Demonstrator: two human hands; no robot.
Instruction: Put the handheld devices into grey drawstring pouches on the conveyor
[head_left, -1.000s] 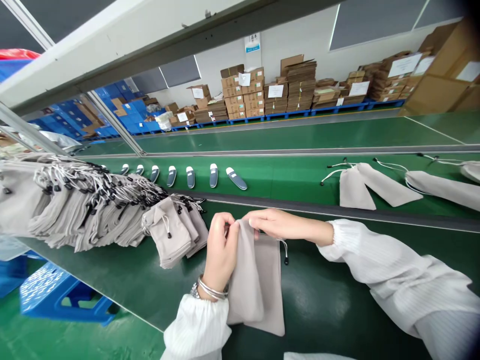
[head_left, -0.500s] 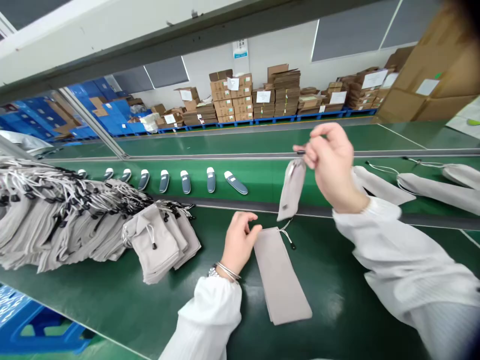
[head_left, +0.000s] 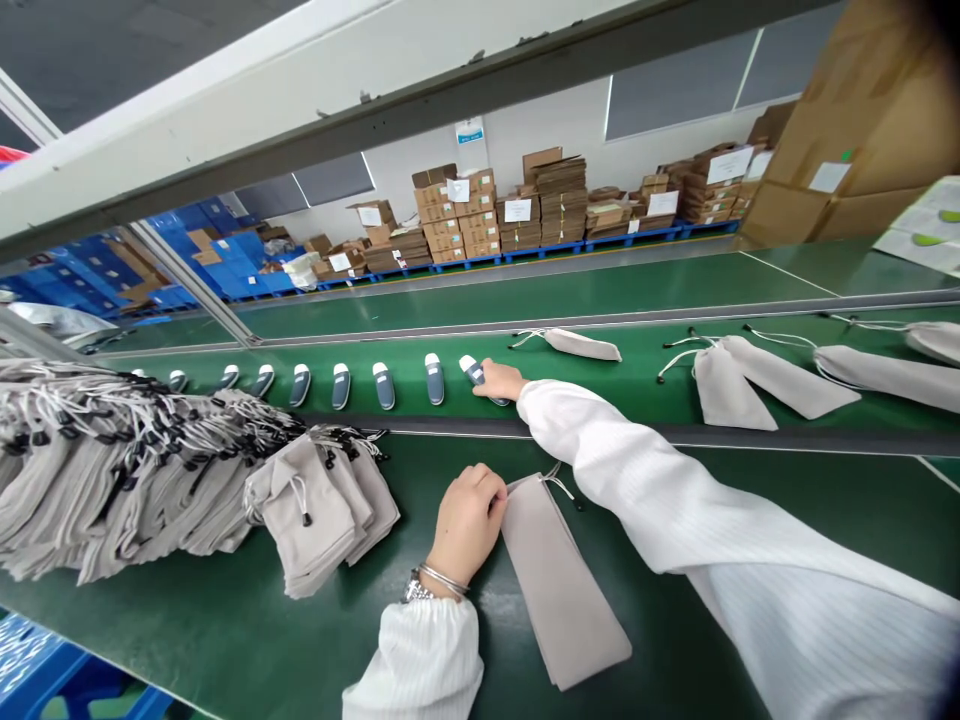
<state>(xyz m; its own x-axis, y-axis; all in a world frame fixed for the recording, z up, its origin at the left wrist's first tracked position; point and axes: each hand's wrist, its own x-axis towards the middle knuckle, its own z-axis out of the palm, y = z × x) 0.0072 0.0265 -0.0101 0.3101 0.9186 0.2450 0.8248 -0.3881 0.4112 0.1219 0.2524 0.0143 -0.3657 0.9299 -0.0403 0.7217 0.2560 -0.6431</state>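
Note:
My left hand (head_left: 469, 520), its fingers curled, pinches the top corner of a flat grey drawstring pouch (head_left: 566, 580) on the green worktop. That pouch lies slanted, its white cord and black cord stop at the top. My right hand (head_left: 502, 381) reaches across to the green strip and closes on a slim blue-grey oval item with a white end (head_left: 471, 367); the fingers partly cover it. A row of like items (head_left: 434, 378) runs off to the left. Beyond my right hand a filled pouch (head_left: 581, 344) lies on the strip.
A big heap of grey pouches (head_left: 150, 480) covers the left of the worktop, with a smaller stack (head_left: 319, 510) beside it. More pouches (head_left: 787, 378) lie on the strip at right. A metal beam (head_left: 300, 120) crosses overhead. Cartons (head_left: 457, 215) stand far back.
My right hand has let go of the pouch it held in the air, which now lies on the strip, and has moved left onto an oval item. My left fingers have closed on the flat pouch's corner.

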